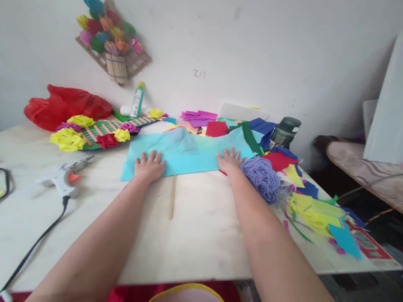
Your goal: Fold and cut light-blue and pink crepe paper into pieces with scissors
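Observation:
A light blue sheet of paper (200, 157) lies across the middle of the table, its centre raised in a crumpled hump. My left hand (149, 166) rests flat on its left part, fingers spread. On the right part my right hand (230, 161) also lies flat with its fingers apart. From under the sheet's near edge sticks out a thin wooden stick (172, 198); its far end is hidden. Beside my right wrist sits a bundle of lilac yarn (260, 178).
At left lie a white glue gun (64, 179) with a black cord, a flower-decorated strip (104, 135) and a red plastic bag (67, 107). A glue bottle (137, 100) and a dark jar (284, 132) stand behind. Coloured paper scraps (313, 212) cover the right side.

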Demonstrator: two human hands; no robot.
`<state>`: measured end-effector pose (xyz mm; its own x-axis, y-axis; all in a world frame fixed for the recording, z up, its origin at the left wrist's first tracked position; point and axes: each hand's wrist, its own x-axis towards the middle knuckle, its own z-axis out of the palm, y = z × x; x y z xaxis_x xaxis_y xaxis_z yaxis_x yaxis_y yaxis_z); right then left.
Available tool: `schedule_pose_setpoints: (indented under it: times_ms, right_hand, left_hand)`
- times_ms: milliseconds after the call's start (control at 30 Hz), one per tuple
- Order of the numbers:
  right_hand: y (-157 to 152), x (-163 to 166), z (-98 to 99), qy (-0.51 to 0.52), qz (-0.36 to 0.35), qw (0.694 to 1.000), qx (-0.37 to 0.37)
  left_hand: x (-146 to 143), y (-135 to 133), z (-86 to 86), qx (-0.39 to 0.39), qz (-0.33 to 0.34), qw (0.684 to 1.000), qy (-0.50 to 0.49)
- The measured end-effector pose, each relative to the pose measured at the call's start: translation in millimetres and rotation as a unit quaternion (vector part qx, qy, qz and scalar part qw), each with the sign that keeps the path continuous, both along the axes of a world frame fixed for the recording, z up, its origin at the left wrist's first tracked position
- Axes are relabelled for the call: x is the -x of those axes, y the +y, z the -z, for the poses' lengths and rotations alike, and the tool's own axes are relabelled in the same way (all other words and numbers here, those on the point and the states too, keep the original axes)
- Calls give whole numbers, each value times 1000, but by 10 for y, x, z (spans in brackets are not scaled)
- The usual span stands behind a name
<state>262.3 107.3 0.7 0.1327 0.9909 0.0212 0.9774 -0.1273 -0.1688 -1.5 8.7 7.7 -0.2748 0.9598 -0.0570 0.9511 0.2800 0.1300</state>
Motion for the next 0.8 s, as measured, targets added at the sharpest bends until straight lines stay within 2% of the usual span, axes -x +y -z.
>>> schedule_pose_setpoints:
  times_ms: [333, 467, 567, 633, 733, 800]
  right_hand:
    - [-74, 18, -47, 32, 49, 998, 5]
    - [-67, 8, -40, 24, 52, 998, 4]
    - [-64, 23, -71, -21, 32, 999, -19]
    - [-80, 100, -124, -61, -6, 997, -50]
    - [-156, 363, -212, -76, -103, 988, -84]
    - [-234, 605, -233, -63, -200, 976, -57]
  left_hand:
    - [188, -17, 53, -41, -73, 997, 1]
    - [171, -64, 16, -106, -94, 989, 42]
    - [83, -73, -36, -196, -13, 974, 116]
    - [20, -47, -49, -200, 68, 971, 114]
    - [-37, 25, -12, -179, 176, 965, 78]
    - [-43, 76, 37, -161, 219, 961, 47]
